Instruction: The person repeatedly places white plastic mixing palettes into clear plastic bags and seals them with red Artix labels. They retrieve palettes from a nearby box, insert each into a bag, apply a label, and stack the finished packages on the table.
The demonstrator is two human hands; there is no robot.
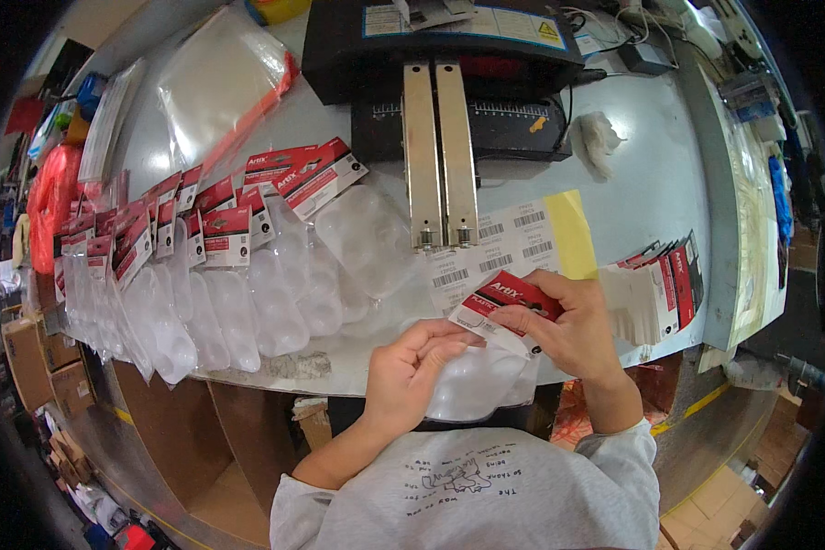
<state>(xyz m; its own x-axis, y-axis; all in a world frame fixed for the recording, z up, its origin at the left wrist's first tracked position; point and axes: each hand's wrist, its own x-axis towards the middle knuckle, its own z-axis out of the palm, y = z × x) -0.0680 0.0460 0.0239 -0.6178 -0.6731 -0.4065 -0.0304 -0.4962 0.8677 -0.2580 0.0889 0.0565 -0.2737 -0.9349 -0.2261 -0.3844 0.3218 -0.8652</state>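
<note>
My right hand (573, 321) grips a red and white header card (504, 302) by its right side, thumb on the front face. Below the card hangs a clear plastic palette (477, 387) with rounded wells, close to my body at the table's front edge. My left hand (405, 378) pinches the palette's upper left edge, by the card's lower corner. Its fingertips partly hide what lies between them. Just beyond the card, a sheet of barcode labels (490, 249) with a yellow edge (568, 234) lies on the table.
Many carded palettes (247, 293) overlap along the left. Behind them lie clear bags (215, 87) with a red strip. A black machine (440, 55) with two metal bars (440, 156) stands at the back. A stack of header cards (660, 289) sits at right, near a crumpled white wad (599, 144).
</note>
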